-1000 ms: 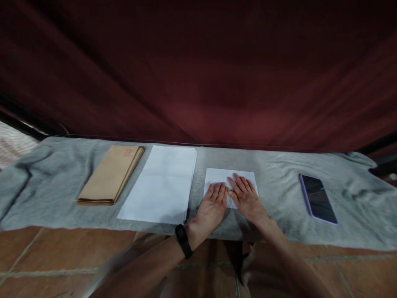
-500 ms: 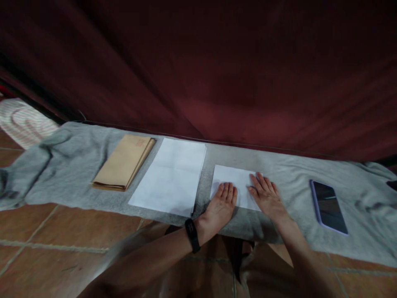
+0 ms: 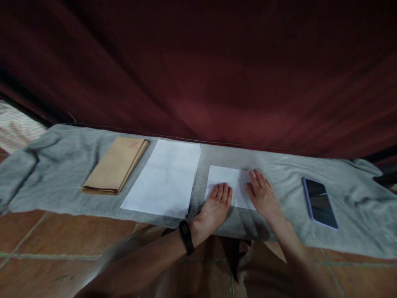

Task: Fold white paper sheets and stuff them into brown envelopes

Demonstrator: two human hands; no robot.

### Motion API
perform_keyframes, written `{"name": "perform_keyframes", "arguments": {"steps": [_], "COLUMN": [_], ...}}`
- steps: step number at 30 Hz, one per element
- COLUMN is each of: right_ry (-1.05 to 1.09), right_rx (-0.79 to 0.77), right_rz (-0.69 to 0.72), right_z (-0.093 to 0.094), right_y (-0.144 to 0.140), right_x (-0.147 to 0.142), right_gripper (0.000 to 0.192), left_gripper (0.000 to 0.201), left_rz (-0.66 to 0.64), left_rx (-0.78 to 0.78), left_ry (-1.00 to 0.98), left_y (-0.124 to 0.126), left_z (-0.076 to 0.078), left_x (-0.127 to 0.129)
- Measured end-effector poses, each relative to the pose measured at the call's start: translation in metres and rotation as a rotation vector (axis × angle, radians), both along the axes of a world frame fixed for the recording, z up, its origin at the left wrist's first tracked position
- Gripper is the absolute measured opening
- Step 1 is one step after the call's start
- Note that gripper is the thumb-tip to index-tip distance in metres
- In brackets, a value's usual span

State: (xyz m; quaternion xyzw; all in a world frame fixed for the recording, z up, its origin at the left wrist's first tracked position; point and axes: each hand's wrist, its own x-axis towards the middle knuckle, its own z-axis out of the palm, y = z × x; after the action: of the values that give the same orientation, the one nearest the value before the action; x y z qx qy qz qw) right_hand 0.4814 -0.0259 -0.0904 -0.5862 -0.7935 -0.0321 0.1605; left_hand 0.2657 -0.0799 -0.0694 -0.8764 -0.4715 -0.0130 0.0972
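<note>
A white folded sheet of paper [image 3: 231, 176] lies in front of me on a grey cloth. My left hand [image 3: 217, 206] is spread flat on its lower left part, a black band around that wrist. At the sheet's right edge is my right hand [image 3: 262, 194], its fingers stretched out and the thumb apart over the paper. The right part of the sheet looks shaded, with a faint line down from the top; whether it is lifted I cannot tell. Left of my hands lies a stack of white paper [image 3: 164, 178], and beyond it a pile of brown envelopes [image 3: 113, 165].
A phone in a purple case [image 3: 320, 203] lies to the right. The grey cloth [image 3: 356, 186] is wrinkled at both ends. A dark red curtain [image 3: 198, 74] hangs along the back edge. Tiled floor [image 3: 62, 236] shows below, and striped fabric [image 3: 18, 126] at the far left.
My right hand has shifted slightly at the paper's right edge, and that part of the sheet is now darker. The left hand stays pressed on it. The whole view has shifted a little.
</note>
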Motion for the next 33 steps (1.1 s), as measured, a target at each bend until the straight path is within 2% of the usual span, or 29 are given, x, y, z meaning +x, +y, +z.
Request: {"name": "perform_keyframes", "arguments": {"steps": [4, 8, 14, 19, 22, 29, 33], "right_ry": [0.018, -0.019, -0.074, -0.094, -0.105, -0.114, -0.118], "right_rx": [-0.082, -0.113, -0.17, -0.217, -0.207, -0.117, -0.065], "right_rz": [0.139, 0.123, 0.016, -0.058, -0.079, -0.069, -0.066], "right_z": [-0.001, -0.002, 0.009, 0.015, 0.015, 0.009, 0.005], "right_y": [-0.009, -0.016, -0.013, -0.008, -0.007, -0.008, -0.009], "right_x": [-0.027, -0.038, -0.031, -0.021, -0.015, -0.016, -0.018], "right_gripper": [0.053, 0.053, 0.054, 0.055, 0.054, 0.053, 0.052], "left_gripper": [0.053, 0.048, 0.055, 0.056, 0.055, 0.056, 0.063], "left_rz": [-0.018, 0.055, 0.268, 0.303, 0.336, 0.456, 0.524], "left_rx": [-0.034, -0.068, -0.213, -0.38, -0.406, -0.463, -0.45], "left_ry": [-0.079, -0.182, -0.439, -0.574, -0.693, -1.159, -1.22], "left_y": [0.004, 0.01, 0.026, 0.042, 0.048, 0.062, 0.064], "left_z": [-0.003, -0.001, -0.002, -0.001, 0.0, -0.01, -0.01], "left_x": [-0.005, -0.013, -0.031, -0.043, -0.047, -0.053, -0.054]}}
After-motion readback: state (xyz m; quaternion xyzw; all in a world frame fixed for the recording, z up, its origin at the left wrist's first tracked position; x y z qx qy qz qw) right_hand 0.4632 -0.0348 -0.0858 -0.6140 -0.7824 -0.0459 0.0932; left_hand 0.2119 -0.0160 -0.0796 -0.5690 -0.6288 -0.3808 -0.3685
